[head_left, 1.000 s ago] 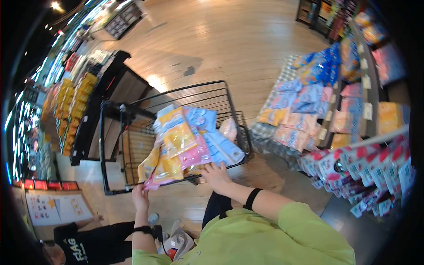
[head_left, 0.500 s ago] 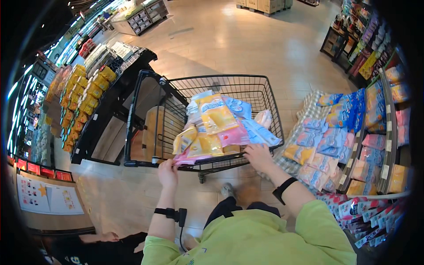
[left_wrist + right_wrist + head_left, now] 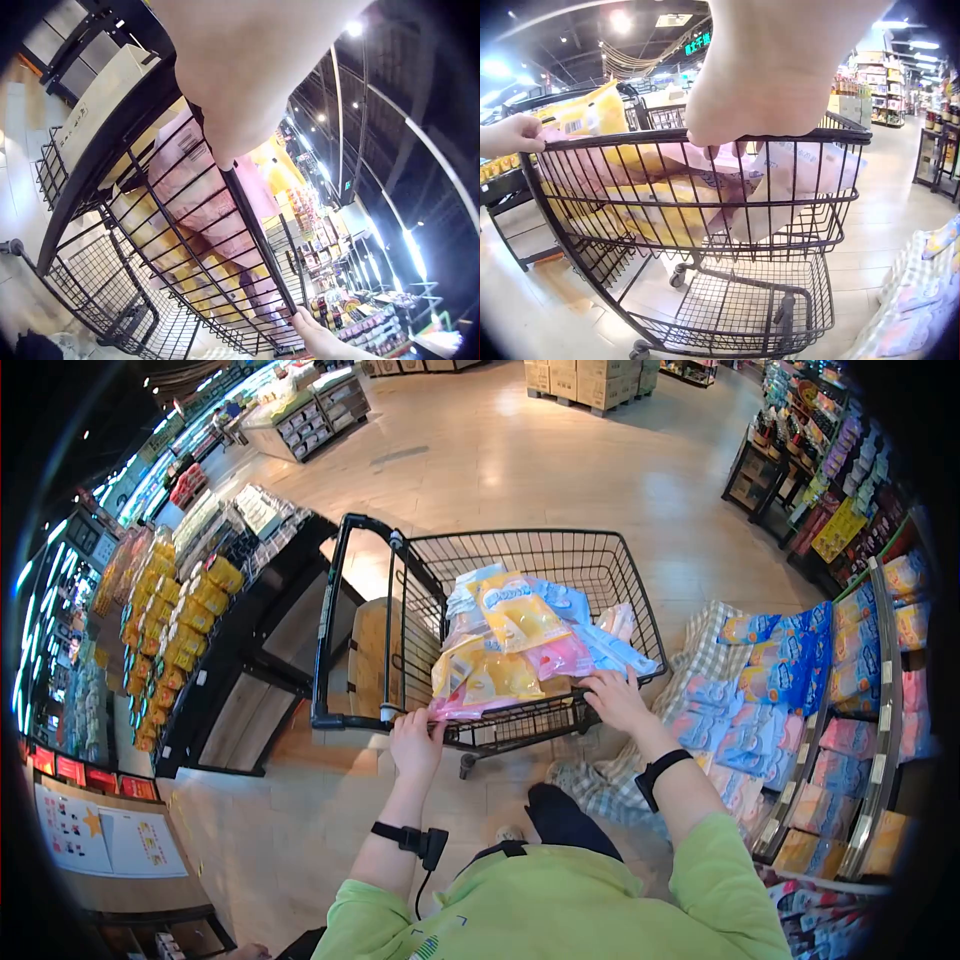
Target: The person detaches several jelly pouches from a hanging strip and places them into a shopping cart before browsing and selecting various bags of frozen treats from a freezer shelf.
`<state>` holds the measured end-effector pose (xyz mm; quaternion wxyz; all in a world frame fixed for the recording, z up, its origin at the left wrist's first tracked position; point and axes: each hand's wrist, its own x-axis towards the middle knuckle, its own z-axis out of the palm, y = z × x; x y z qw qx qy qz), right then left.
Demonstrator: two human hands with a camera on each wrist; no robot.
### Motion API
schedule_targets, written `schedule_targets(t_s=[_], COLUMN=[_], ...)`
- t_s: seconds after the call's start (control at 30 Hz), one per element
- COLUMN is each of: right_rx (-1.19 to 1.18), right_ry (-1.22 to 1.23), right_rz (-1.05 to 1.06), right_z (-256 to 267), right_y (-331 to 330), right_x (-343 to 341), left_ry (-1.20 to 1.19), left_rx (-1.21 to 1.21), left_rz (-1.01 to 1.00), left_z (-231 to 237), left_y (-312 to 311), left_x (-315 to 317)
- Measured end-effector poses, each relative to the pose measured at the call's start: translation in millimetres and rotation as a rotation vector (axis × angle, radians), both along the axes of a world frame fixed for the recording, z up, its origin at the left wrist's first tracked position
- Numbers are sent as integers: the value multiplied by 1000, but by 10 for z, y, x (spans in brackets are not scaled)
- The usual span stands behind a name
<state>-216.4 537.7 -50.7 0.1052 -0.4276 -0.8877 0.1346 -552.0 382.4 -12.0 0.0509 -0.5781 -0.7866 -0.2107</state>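
A black wire shopping cart [image 3: 470,536] stands side-on in front of me, heaped with soft plastic packs [image 3: 515,615] in yellow, pink and light blue. My left hand [image 3: 415,743] grips the near top rim close to the handle [image 3: 318,660], beside a pink pack [image 3: 465,710] lying over the edge. Farther right along that rim, my right hand [image 3: 615,698] holds on next to the light blue packs. In the right wrist view, fingertips [image 3: 741,146] of the right hand curl over the rim to the inner side. The left wrist view shows the wire side from close up.
To the left stands a dark display stand [image 3: 270,630] with rows of yellow packs. On the right, a checked cloth [image 3: 700,645] and shelves carry more packs in blue, pink and yellow. Cartons [image 3: 585,385] sit on the floor beyond the cart. A lower wire rack [image 3: 735,300] hangs beneath the basket.
The cart has shifted right in the head view and sits more level, both hands staying on its rim. The person in black at lower left has mostly left the view.
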Motion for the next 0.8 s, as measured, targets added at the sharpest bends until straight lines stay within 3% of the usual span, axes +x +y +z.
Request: schedule_targets(t_s=[0.17, 0.3, 0.33, 0.37, 0.43, 0.53, 0.57, 0.63, 0.7, 0.73, 0.8], right_rx=[0, 24, 4, -14, 36, 7, 2, 49, 51, 40, 49], right_ry=[45, 71, 71, 62, 75, 42, 41, 27, 42, 62, 67], right_rz=[-15, -3, 3, 10, -6, -31, -41, -46, -46, -28, -48], right_z=[15, 77, 73, 49, 42, 79, 66, 57, 128, 149, 140], right_y=[639, 1094, 1201, 1266, 1498, 1760, 1829, 2000, 2169, 2247, 2437], right_x=[101, 173, 190, 209, 210, 211, 202, 203, 202, 199, 188], left_ry=[-191, -84, -220, -354, -219, -288, -291, -481, -814, -818, -828], left_rx=[-1, 124, 136, 129, 163, 189, 183, 36, -292, -295, -284], left_rz=[7, -4, -135, -136, -183, -335, -344, -180, 18, -11, 172], left_z=[95, 227, 298, 265, 408, 681, 540, -30, -285, -450, -793], left_y=[685, 1357, 1549, 1739, 2187, 2848, 3094, 3718, 4302, 4549, 4970], left_x=[213, 610, 750, 882, 1094, 1406, 1405, 1344, 1212, 1183, 1124])
